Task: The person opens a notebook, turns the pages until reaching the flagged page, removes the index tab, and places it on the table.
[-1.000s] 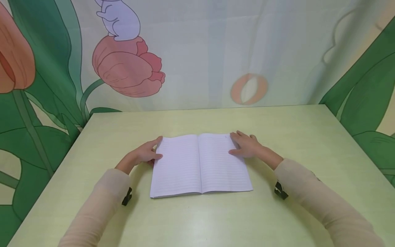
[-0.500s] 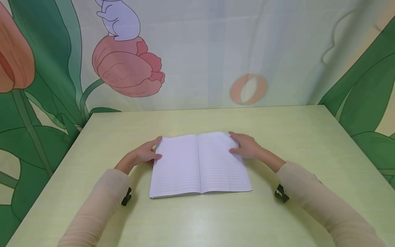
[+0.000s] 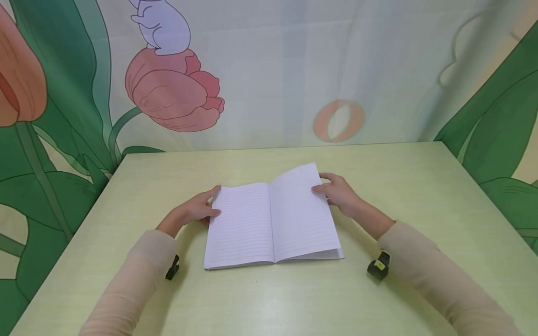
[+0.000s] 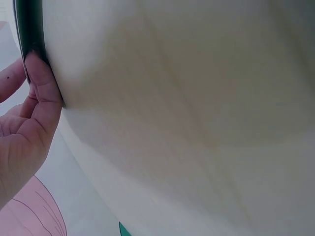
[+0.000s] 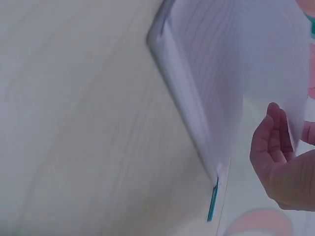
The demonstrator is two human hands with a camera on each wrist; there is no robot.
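Observation:
An open lined notebook (image 3: 240, 228) lies on the table, its left pages flat. At its left edge my left hand (image 3: 197, 207) grips the margin, with the thumb over the paper. The left wrist view shows those fingers around the notebook's dark green edge (image 4: 30, 29). My right hand (image 3: 342, 195) pinches the outer edge of a right-hand page (image 3: 298, 210), thumb on top and fingers behind. That page is raised and bowed, its top corner highest. From the right wrist view, the lifted page (image 5: 275, 54) stands apart from the pages beneath.
The pale green table (image 3: 260, 303) extends around the notebook. A curtain (image 3: 269, 74) printed with tulips and a rabbit hangs behind it. Small black devices sit under both wrists, one of them at the right cuff (image 3: 379, 266). A thin teal strip (image 5: 212, 204) juts from the notebook's corner.
My right hand has gone from resting on the right page's upper edge to holding that page, which has risen off the others. The left hand stays where it was.

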